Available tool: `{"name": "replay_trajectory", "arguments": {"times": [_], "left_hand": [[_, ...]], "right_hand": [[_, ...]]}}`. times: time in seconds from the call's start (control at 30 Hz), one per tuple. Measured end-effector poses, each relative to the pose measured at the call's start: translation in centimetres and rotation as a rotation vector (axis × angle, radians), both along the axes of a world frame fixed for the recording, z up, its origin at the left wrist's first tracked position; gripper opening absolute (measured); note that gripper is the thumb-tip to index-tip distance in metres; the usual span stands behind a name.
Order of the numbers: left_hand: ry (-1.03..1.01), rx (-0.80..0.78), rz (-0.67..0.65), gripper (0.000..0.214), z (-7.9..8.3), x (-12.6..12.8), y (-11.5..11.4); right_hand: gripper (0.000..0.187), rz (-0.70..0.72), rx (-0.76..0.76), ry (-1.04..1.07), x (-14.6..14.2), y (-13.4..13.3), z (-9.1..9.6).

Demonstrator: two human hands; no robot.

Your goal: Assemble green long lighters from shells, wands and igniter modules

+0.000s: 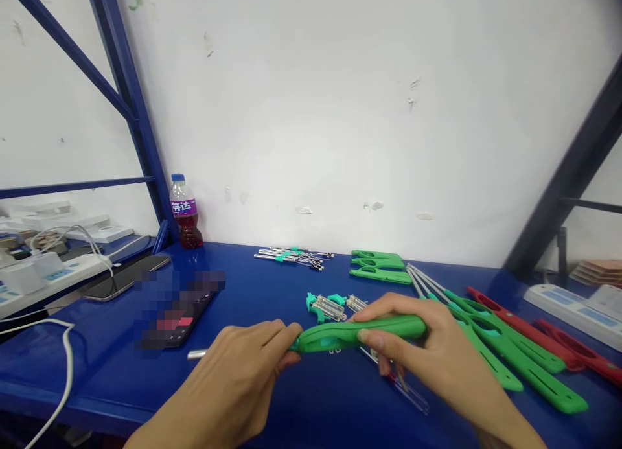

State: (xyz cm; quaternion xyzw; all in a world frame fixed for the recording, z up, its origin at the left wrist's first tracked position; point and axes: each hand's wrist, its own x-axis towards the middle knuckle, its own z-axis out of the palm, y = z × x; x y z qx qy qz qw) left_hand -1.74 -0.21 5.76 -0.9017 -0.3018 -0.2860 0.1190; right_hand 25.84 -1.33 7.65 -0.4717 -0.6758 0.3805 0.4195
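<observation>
My right hand (418, 345) is wrapped round a green plastic handle (362, 332), its thumb pressed on the near side. At the handle's left end, the closed fingers of my left hand (247, 365) grip where it meets a thin metal rod (197, 354), whose tip sticks out to the left. Behind and partly under my right hand lie small clear parts with teal end pieces (328, 306). A clear strip (408, 394) shows below the right fingers. Beside that hand, several finished-looking green handles with metal rods (527, 355) lie fanned out.
Wired metal rods (291, 256) and green handle shells (379, 267) lie along the back. Red handles (529, 329) and a white power strip (578, 313) are on the right. To the left are a drink bottle (186, 216), a phone (129, 277), a partly blurred dark device (187, 319) and a white cable (68, 365).
</observation>
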Motion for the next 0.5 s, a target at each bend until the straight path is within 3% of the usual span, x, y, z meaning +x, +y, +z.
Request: {"name": "replay_trajectory", "arguments": {"times": [0.23,0.37,0.5], "left_hand": [[-0.018,-0.074,0.047,0.029,-0.1,0.0,-0.4],[-0.103,-0.03,0.048,0.031,-0.5,0.6,-0.5],[-0.141,-0.086,-0.002,0.028,-0.3,0.5,-0.1]], "right_hand": [[0.04,-0.03,-0.104,0.105,-1.1,-0.1,0.7],[0.035,0.0,-0.111,0.105,-2.2,-0.1,0.3],[0.028,0.071,-0.065,0.052,-3.0,-0.2,0.2]]}}
